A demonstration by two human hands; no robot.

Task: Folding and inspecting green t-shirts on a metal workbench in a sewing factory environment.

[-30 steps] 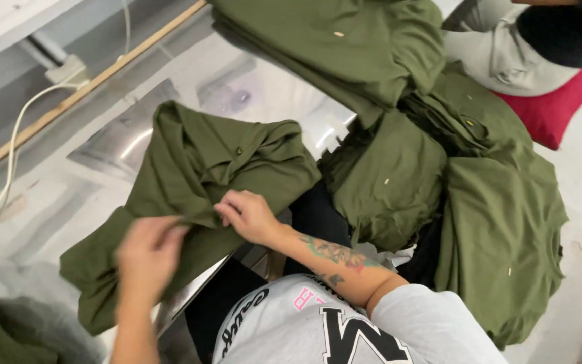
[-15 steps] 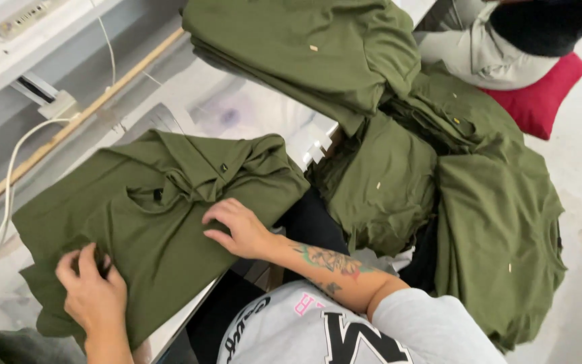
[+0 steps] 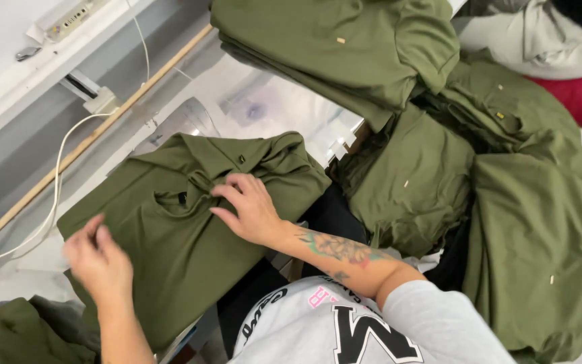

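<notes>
A single head-worn camera looks steeply down from just above the person's chest, close over the table (image 3: 250, 101). The wall ledge (image 3: 28, 74) runs along the upper left and the floor shows at the far right. With one view only, nothing is shared.
</notes>
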